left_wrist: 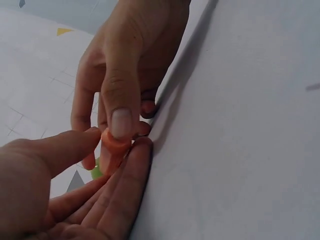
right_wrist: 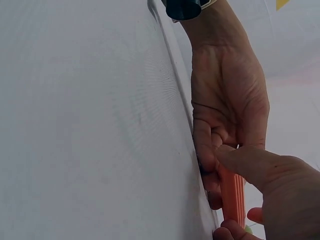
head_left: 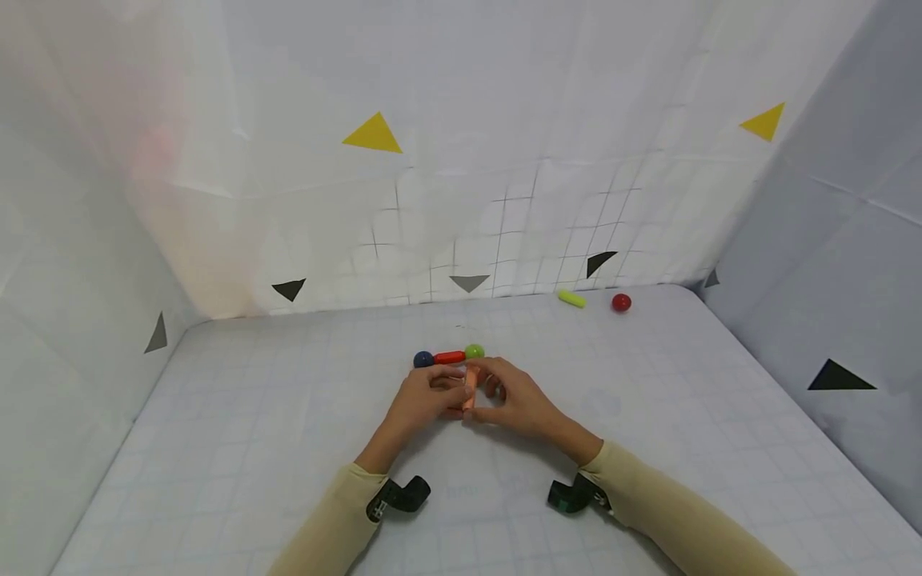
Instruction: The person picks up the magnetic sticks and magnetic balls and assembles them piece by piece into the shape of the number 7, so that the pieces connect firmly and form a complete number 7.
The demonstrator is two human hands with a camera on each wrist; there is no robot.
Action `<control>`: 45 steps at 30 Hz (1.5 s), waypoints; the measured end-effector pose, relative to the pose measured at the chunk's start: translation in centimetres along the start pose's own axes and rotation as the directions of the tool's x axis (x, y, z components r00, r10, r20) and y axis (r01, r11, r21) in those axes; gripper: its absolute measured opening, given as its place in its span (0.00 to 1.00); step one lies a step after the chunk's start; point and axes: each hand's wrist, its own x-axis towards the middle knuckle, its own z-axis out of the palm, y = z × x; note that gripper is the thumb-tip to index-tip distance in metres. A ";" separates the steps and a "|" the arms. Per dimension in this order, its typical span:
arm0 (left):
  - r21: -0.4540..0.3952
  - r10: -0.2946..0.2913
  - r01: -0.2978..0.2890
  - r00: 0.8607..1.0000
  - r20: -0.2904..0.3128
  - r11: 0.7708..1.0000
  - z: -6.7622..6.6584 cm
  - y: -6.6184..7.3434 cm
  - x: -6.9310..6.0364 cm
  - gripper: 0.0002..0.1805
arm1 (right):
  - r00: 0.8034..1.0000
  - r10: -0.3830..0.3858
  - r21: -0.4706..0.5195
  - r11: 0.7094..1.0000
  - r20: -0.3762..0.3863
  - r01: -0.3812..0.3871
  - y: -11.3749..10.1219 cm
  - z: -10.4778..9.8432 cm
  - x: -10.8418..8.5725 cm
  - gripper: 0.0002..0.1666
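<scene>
An orange ridged stick is between the two hands, close above the white table. The left hand pinches its side between thumb and fingers. The right hand holds it by its two ends, thumb on the near end and a finger at the far end. In the left wrist view the right thumb lies on the end of the orange stick; in the right wrist view its ridges show on the orange stick. Just beyond the hands lie a dark blue ball, a red stick and a green ball in a row.
A yellow-green stick and a red ball lie near the back edge of the table, to the right. White sheets with yellow, black and grey triangles stand behind and at both sides.
</scene>
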 end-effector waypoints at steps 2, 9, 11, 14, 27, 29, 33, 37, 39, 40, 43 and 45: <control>-0.048 0.006 -0.006 1.000 0.011 0.999 0.1 -0.2 -0.1 0.21 | 1.000 0.003 -0.001 1.000 0.003 -0.003 0.0 0.0 0.0 0.48; -0.239 -0.004 0.012 0.999 0.034 0.971 0.2 -0.6 -0.1 0.22 | 0.999 0.017 0.007 1.000 -0.037 -0.017 -0.3 -0.3 0.0 0.45; -0.247 -0.007 0.016 0.999 0.035 0.969 0.3 -0.6 -0.1 0.21 | 0.998 0.032 0.012 0.999 -0.059 -0.031 -0.4 -0.5 0.1 0.44; -0.186 -0.010 0.013 1.000 0.017 0.983 0.3 -0.5 -0.1 0.21 | 0.995 0.058 0.027 0.998 -0.079 -0.056 -0.5 -1.0 0.2 0.42; -0.109 -0.017 0.016 1.000 -0.013 0.994 0.5 -0.5 -0.3 0.22 | 0.978 0.105 -0.016 0.994 -0.183 -0.110 1.6 -5.0 1.0 0.31; -0.118 -0.019 0.018 1.000 -0.009 0.993 0.5 -0.5 -0.4 0.22 | 0.974 0.110 -0.032 0.992 -0.197 -0.119 2.1 -5.4 1.0 0.29; -0.094 -0.021 0.020 1.000 -0.009 0.995 0.4 -0.4 -0.4 0.22 | 0.969 0.115 -0.061 0.990 -0.219 -0.131 2.8 -6.4 1.2 0.28; -0.073 -0.018 0.017 1.000 -0.014 0.997 0.4 -0.3 -0.3 0.22 | 0.963 0.115 -0.102 0.984 -0.245 -0.143 3.8 -7.4 1.5 0.26; -0.077 -0.017 0.015 1.000 -0.017 0.997 0.5 -0.3 -0.3 0.21 | 0.961 0.106 -0.128 0.981 -0.257 -0.143 4.3 -7.9 1.6 0.25; -0.079 -0.018 0.016 1.000 -0.019 0.997 0.5 -0.3 -0.3 0.21 | 0.960 0.103 -0.143 0.979 -0.262 -0.144 4.6 -8.2 1.7 0.24; -0.090 -0.014 0.013 1.000 -0.014 0.996 0.7 -0.5 -0.3 0.21 | 0.957 0.098 -0.177 0.973 -0.275 -0.150 5.4 -9.2 1.9 0.23; -0.095 -0.017 0.016 1.000 -0.007 0.995 0.8 -0.5 -0.3 0.21 | 0.954 0.103 -0.200 0.966 -0.283 -0.164 6.1 -9.8 2.0 0.23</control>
